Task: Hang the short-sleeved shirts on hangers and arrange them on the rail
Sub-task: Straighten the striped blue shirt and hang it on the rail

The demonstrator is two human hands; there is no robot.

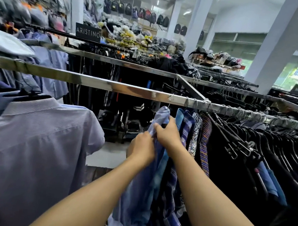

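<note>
**One more shirt on the rail, bare hangers waiting**

Head view. The light-blue shirt (160, 115) I am working on hangs just right of the frame's middle. Its wire hook (168, 106) sits over the steel rail (110, 87), which runs across from 9 o'clock to 3 o'clock. My right hand (168, 133) grips the fabric just under the collar, fingers curled over the shoulder edge. My left hand (142, 147), just beside it at 7 o'clock, pinches the front of the same shirt lower down. Neither hand is spread. I judge this to be the tidying step: the shirt is on its hanger and on the rail, and I am straightening or closing its front.

Packed against it at 3 o'clock hang a teal shirt (180, 116), a dark plaid shirt (188, 124) and two patterned ones, so a short row looks done. Further toward 3 o'clock the rail carries a dense run of black hangers (236, 139), many of them bare as far as I can tell, with dark garments beyond. At 8 o'clock a pale lilac shirt (32, 147) hangs close to me on a separate rail. No pile of unhung shirts shows in the frame, so I cannot tell how many remain.
</note>
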